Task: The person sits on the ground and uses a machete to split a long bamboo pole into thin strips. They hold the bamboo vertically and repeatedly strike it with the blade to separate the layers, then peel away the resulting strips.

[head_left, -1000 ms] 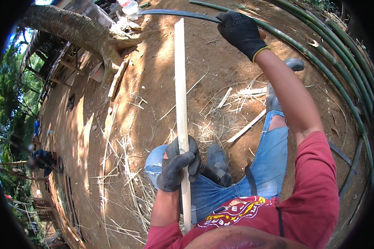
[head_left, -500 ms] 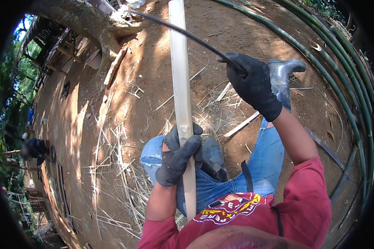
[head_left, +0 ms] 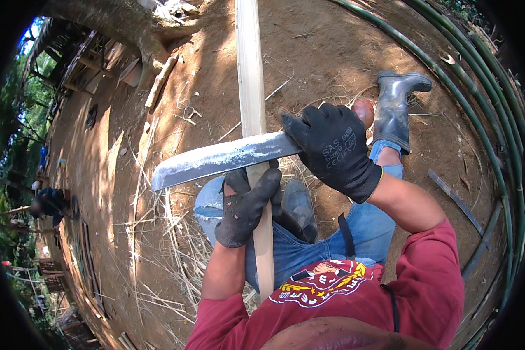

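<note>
A long, pale split length of wood or bamboo [head_left: 249,70] runs from the top of the head view down to my lap, its near end against my shirt. My left hand [head_left: 248,207], in a worn dark glove, is wrapped round it above my thigh. My right hand [head_left: 338,149], in a black glove, grips a machete. The broad machete blade [head_left: 216,156], grey with whitish smears, lies crosswise over the strip, just beyond my left hand, its tip to the left. Most of the handle is hidden by the glove; a reddish-brown rounded end [head_left: 364,111] shows behind it.
Thin shavings [head_left: 181,233] litter the dirt by my left knee. Green bamboo poles [head_left: 478,81] curve along the right, near a flat grey strip [head_left: 455,198]. A tree trunk [head_left: 111,26] stands far left. Another person [head_left: 49,204] is at the left edge. My boot [head_left: 394,108] extends ahead.
My right hand has come down and nearer. The machete has swung from pointing up and left, edge-on, to lying across the strip with its broad side showing. My left hand has kept its grip.
</note>
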The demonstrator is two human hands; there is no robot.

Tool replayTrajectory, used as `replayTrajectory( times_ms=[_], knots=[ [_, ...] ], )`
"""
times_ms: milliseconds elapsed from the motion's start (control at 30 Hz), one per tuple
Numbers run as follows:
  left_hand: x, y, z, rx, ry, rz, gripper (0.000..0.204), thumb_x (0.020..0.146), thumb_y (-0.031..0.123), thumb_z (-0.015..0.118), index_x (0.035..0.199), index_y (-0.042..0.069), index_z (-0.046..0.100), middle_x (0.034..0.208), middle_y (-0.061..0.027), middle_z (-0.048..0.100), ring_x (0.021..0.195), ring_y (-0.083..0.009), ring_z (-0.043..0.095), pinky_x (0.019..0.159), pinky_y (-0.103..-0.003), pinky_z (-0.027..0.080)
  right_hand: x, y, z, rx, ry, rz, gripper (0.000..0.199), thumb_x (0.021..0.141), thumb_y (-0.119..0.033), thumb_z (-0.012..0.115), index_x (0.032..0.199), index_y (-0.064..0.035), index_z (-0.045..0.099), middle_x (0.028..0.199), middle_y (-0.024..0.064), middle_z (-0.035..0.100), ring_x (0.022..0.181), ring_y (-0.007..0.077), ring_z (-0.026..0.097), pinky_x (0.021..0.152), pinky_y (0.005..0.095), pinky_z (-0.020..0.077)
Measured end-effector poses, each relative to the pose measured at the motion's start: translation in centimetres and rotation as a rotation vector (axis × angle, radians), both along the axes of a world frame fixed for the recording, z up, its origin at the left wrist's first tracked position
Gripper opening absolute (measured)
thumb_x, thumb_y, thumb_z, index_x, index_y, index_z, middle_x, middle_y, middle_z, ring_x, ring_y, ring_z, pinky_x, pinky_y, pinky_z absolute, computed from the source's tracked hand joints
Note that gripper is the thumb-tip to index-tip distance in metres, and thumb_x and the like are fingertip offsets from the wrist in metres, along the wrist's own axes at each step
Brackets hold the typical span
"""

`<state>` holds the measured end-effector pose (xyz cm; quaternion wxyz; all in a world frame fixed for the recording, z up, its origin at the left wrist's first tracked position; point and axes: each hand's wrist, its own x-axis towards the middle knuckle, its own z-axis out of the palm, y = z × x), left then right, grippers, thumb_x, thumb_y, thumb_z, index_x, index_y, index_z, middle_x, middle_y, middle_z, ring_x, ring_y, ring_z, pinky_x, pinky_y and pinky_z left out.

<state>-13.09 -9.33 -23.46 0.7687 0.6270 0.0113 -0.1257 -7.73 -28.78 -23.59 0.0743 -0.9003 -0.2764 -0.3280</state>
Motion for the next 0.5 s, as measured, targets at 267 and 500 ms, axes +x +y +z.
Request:
replayTrajectory(
  times_ms=[267, 500],
  knots=[
    [0.3, 0.4, 0.1, -0.007, -0.053, 0.033, 0.035, 0.09, 0.023, 0.073, 0.112, 0.002, 0.055, 0.077, -0.0032, 0.06, 0.057, -0.0097, 0.059, 0.049, -0.024, 0.05, 3.2, -0.5, 2.0, -0.002, -0.096, 0.004, 0.017, 0.079, -0.019, 0.067, 0.094, -0.0138, 0.069, 0.081, 0.0036, 0.057, 0.078, 0.022, 0.062, 0.07, 0.0387, 0.0491],
    [0.0, 1.3, -0.1, -0.034, -0.017, -0.064, 0.03, 0.092, 0.021, 0.072, 0.108, 0.002, 0.054, 0.073, -0.0044, 0.06, 0.053, -0.0119, 0.058, 0.047, -0.026, 0.049, 9.2, -2.1, 4.0, 0.055, -0.205, -0.115, 0.008, 0.081, -0.019, 0.065, 0.087, -0.0144, 0.068, 0.074, 0.0065, 0.061, 0.071, 0.0254, 0.065, 0.065, 0.0416, 0.0508]
  ],
)
